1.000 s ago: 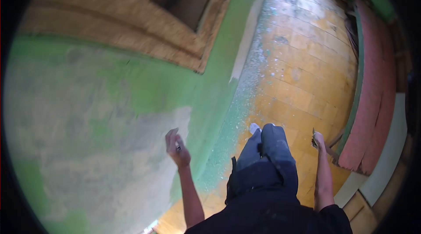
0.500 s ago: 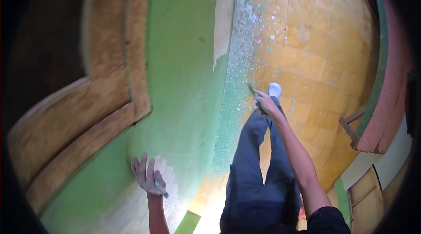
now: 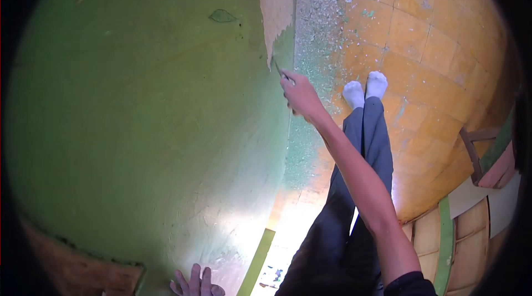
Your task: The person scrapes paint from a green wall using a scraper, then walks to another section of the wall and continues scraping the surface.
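My right hand (image 3: 302, 93) is closed around a scraper (image 3: 276, 65), whose thin dark blade points up at the green wall (image 3: 166, 102). The blade tip is at the ragged lower end of a bare pale strip (image 3: 275, 5), where the paint is gone; whether it touches cannot be made out. At the bottom edge of the view are the spread fingers of my left hand (image 3: 195, 284), close to a pale patch of the wall. Its palm is cut off, so anything held against it is hidden.
Paint flakes and dust (image 3: 316, 30) lie along the wall's foot on the yellow tiled floor (image 3: 421, 74). My socked feet (image 3: 366, 88) stand on the tiles. A brown wooden frame (image 3: 88, 265) is at lower left, and a wooden piece of furniture (image 3: 474, 152) at right.
My right hand has moved the scraper up and left, from above my legs to the wall. The view has shifted; my left hand is lower, and the grey rod-like thing by its thumb is out of sight.
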Demonstrator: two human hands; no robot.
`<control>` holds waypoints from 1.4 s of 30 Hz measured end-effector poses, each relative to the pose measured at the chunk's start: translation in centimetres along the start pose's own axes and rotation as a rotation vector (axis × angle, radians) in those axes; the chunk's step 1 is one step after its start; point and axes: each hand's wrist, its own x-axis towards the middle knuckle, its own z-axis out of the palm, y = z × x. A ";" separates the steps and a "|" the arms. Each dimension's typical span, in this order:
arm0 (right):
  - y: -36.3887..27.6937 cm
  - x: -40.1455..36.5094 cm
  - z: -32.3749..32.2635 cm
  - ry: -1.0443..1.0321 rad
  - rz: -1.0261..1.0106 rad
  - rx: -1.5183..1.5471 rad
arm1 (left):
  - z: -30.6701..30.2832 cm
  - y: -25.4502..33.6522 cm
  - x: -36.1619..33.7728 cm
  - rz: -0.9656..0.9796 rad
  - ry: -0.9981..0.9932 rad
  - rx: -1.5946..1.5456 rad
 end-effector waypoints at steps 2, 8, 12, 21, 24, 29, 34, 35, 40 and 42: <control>0.6 1.3 0.5 0.025 -0.025 0.004 | 0.3 -0.5 -0.1 0.042 0.019 0.000; 0.7 -2.0 -0.5 -0.044 0.046 -0.022 | 0.8 -1.6 -3.5 0.075 -0.036 0.002; 0.9 -1.3 -0.9 -0.057 0.028 -0.036 | 1.3 -1.3 -2.9 0.049 0.063 -0.029; 0.3 -1.6 -2.1 -0.121 -0.008 -0.067 | 2.8 -1.5 -0.3 0.110 0.317 -0.066; 0.4 -1.7 -2.9 -0.169 0.019 -0.044 | 1.3 -1.1 1.1 0.121 0.190 -0.037; 0.4 -1.9 -2.1 -0.154 -0.025 -0.041 | 1.0 -0.9 1.6 0.143 0.120 0.003; -0.5 0.2 -4.1 -0.182 0.028 -0.065 | 1.0 -0.9 1.1 0.113 0.090 0.033; -0.3 0.0 -4.0 -0.174 0.014 -0.078 | 1.0 -0.6 1.1 0.102 0.085 0.036; -0.2 -0.3 -4.1 -0.194 0.003 -0.092 | 1.5 0.5 0.6 -0.011 0.105 -0.138; 0.1 0.6 -4.9 -0.207 0.013 -0.076 | 4.1 1.4 0.5 -0.141 0.100 -0.479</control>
